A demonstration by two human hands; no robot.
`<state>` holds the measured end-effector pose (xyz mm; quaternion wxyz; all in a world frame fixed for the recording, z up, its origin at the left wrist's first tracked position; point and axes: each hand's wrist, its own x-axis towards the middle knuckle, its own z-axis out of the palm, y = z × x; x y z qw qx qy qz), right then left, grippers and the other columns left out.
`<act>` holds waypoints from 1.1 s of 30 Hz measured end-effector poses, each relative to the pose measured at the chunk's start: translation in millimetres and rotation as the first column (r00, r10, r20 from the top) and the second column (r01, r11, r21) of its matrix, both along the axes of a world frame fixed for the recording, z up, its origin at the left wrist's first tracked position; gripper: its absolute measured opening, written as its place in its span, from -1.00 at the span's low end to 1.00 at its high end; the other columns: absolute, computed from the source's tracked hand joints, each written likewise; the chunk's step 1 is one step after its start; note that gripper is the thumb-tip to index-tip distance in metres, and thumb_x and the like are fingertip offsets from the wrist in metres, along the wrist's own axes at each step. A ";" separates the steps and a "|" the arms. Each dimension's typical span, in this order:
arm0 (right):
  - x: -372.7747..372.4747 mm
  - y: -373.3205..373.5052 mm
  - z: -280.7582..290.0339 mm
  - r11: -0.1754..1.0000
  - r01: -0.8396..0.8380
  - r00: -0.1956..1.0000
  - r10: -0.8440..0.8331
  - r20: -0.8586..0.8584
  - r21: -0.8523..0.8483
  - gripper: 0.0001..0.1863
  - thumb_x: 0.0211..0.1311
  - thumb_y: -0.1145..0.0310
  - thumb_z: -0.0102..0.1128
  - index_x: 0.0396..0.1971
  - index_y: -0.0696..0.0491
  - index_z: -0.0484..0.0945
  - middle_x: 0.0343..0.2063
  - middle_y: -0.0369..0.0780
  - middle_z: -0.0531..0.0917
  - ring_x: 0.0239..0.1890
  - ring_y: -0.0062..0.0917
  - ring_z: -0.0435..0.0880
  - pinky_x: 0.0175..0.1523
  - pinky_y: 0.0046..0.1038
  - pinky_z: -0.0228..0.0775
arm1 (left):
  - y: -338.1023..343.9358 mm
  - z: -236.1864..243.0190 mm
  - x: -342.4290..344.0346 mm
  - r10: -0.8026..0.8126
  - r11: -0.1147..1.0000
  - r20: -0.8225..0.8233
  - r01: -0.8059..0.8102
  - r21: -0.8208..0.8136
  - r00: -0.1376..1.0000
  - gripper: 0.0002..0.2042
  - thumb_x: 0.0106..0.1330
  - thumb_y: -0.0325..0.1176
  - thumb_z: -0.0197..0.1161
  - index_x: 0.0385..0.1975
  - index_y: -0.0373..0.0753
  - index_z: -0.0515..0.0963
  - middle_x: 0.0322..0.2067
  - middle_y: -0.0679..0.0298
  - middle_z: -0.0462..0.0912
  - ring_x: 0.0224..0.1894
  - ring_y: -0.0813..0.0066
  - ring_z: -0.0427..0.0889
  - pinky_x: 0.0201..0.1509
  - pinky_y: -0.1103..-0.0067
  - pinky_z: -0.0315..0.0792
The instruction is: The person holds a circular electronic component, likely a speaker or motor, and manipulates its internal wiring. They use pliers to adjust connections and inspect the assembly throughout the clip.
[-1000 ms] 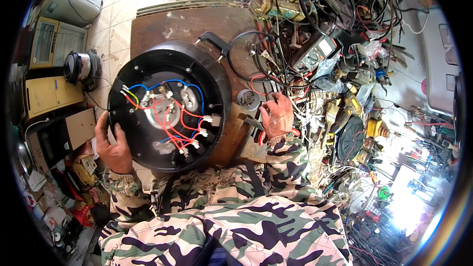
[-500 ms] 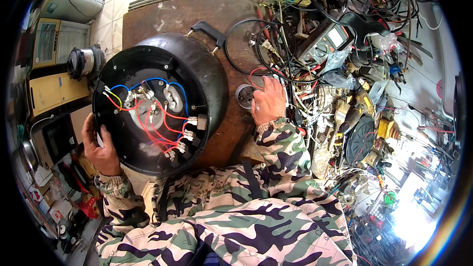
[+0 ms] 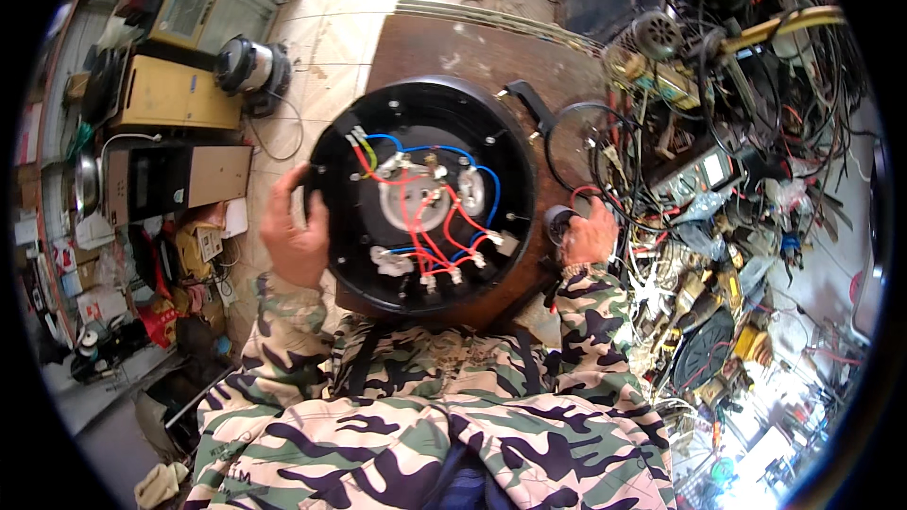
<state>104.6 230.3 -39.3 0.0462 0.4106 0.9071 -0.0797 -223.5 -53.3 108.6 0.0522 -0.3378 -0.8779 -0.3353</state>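
Observation:
My left hand (image 3: 293, 227) grips the left rim of a round black appliance (image 3: 351, 222), which shows its open wired underside. Red wires (image 3: 413, 222), blue wires (image 3: 491, 184) and white connectors (image 3: 491, 238) run over a metal centre. On the right, my right hand (image 3: 590, 234) is curled at a small round cup of small parts (image 3: 557, 223); what its fingertips hold is hidden. A black handle (image 3: 529, 104) sticks out at the back, with a black cable loop (image 3: 553, 156) beside it. All rest on a worn brown board (image 3: 439, 47).
A dense heap of cables and tools, with a multimeter (image 3: 697, 172), crowds the right side. On the left are a round cooker (image 3: 250, 66) on the tiled floor (image 3: 331, 38), a yellow cabinet (image 3: 175, 93) and stacked appliances (image 3: 179, 177).
My right hand has moved from beside the pliers to the small cup, its fingers curling there. My left hand stays on the rim. The whole scene has shifted rightward in the picture.

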 end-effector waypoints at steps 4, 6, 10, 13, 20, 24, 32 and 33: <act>-13.5 -2.3 -10.7 1.000 0.029 1.000 -0.029 0.011 0.012 -0.86 -0.04 0.37 0.42 -0.45 0.07 0.81 0.29 -0.06 0.52 0.26 -0.02 0.51 0.34 -0.06 0.36 | 3.2 7.9 6.1 0.018 0.999 -0.028 -0.017 0.040 0.999 -0.59 0.31 -0.58 0.33 0.18 -0.29 0.62 0.03 0.01 0.74 0.10 0.00 0.75 0.21 0.30 0.58; -17.6 -3.6 -12.0 0.999 0.045 0.997 -0.046 0.056 0.008 -0.85 -0.03 0.37 0.42 -0.45 0.09 0.81 0.31 -0.05 0.51 0.28 -0.02 0.50 0.36 -0.06 0.35 | 1.2 2.2 7.2 0.025 0.997 -0.011 -0.024 0.070 1.000 -0.59 0.30 -0.59 0.32 0.17 -0.30 0.61 0.02 -0.01 0.74 0.09 -0.02 0.74 0.21 0.29 0.59; -1.2 -0.1 -25.5 0.998 0.028 1.000 -0.028 -0.001 0.060 -0.81 -0.11 0.35 0.45 -0.45 0.11 0.79 0.31 0.01 0.49 0.31 0.03 0.47 0.40 -0.01 0.32 | 11.4 5.4 -0.1 -0.033 0.993 -0.001 0.033 0.113 0.999 -0.59 0.27 -0.61 0.32 0.15 -0.31 0.61 0.00 -0.05 0.73 0.10 -0.07 0.73 0.21 0.26 0.60; 4.1 2.9 -19.8 0.998 -0.048 0.993 0.052 -0.103 0.046 -0.81 -0.10 0.33 0.44 -0.49 0.12 0.76 0.32 0.07 0.52 0.34 0.05 0.47 0.39 0.01 0.32 | 7.8 3.7 0.1 -0.031 0.992 0.008 0.030 0.123 0.999 -0.59 0.27 -0.61 0.32 0.15 -0.31 0.61 0.00 -0.06 0.73 0.09 -0.08 0.73 0.20 0.26 0.60; -48.9 -36.0 153.9 0.993 -0.083 0.845 0.117 -0.522 0.088 -0.89 0.13 0.51 0.48 -0.32 0.12 0.77 0.24 0.08 0.61 0.24 -0.04 0.59 0.30 -0.04 0.42 | 2.1 2.9 2.0 -0.014 0.989 0.001 0.013 0.146 1.000 -0.60 0.31 -0.60 0.33 0.17 -0.31 0.60 0.02 -0.03 0.73 0.09 -0.03 0.75 0.18 0.30 0.61; -100.5 -105.8 225.0 0.935 -0.353 0.714 0.247 -0.655 -0.031 -0.75 0.02 0.54 0.52 -0.24 0.05 0.77 -0.17 -0.16 0.71 -0.19 -0.27 0.70 -0.14 -0.28 0.59 | 6.5 -0.1 -1.6 -0.042 0.985 0.018 0.039 0.169 0.999 -0.60 0.31 -0.60 0.33 0.17 -0.30 0.60 0.03 -0.04 0.73 0.09 -0.04 0.75 0.18 0.29 0.62; -138.7 -144.2 199.9 0.862 -0.507 0.819 0.487 -0.303 0.015 -0.91 0.10 0.46 0.36 -0.43 0.05 0.60 -0.43 -0.21 0.55 -0.31 -0.25 0.65 -0.23 -0.20 0.51 | 6.4 4.1 -0.5 -0.057 0.971 0.099 0.032 0.237 0.993 -0.57 0.26 -0.60 0.34 0.17 -0.29 0.61 0.06 -0.02 0.72 0.15 -0.06 0.70 0.27 0.27 0.56; -137.9 -145.6 198.8 0.870 -0.493 0.828 0.478 -0.295 0.026 -0.91 0.10 0.45 0.36 -0.44 0.04 0.59 -0.43 -0.20 0.56 -0.31 -0.24 0.65 -0.23 -0.19 0.52 | 6.6 2.3 -0.7 -0.057 0.969 0.103 0.030 0.246 0.993 -0.57 0.26 -0.60 0.35 0.17 -0.29 0.61 0.06 -0.02 0.72 0.15 -0.06 0.70 0.28 0.27 0.56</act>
